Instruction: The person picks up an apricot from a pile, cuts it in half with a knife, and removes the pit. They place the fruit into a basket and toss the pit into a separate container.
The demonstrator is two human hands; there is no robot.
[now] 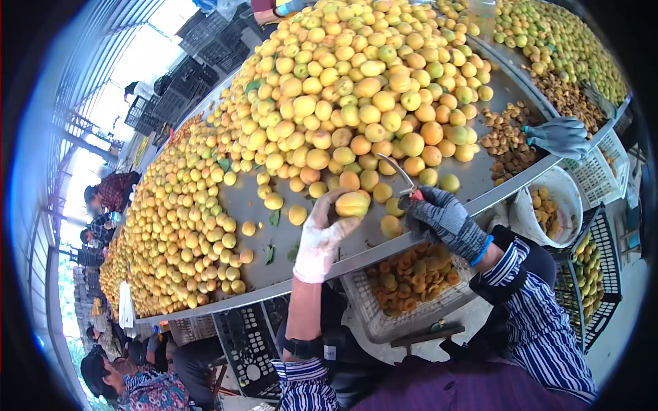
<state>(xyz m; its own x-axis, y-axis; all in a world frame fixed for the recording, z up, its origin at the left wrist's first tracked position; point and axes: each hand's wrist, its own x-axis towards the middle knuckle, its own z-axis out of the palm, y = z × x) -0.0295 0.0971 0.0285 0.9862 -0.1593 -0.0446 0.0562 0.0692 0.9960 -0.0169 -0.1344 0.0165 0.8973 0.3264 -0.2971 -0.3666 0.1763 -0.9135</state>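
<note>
My left hand point(319, 236), in a stained white glove, is closed round a yellow apricot point(353, 204) at the front edge of the metal table. To its right, my right hand point(444, 220) wears a grey knit glove with a blue cuff. Its fingers grip the red handle of a small curved knife point(396, 167), whose blade points up and left, apart from the apricot. Just beyond both hands rises a large heap of apricots point(329, 103). Below the table edge, a white crate point(377, 325) holds halved apricots point(411, 277).
A raised metal rim point(253, 296) borders the table point(257, 264). Pits point(507, 140) and a grey glove point(558, 137) lie at the right. A white bucket point(576, 233) and black crate point(610, 274) stand beside me. Other people point(130, 383) sit at the left.
</note>
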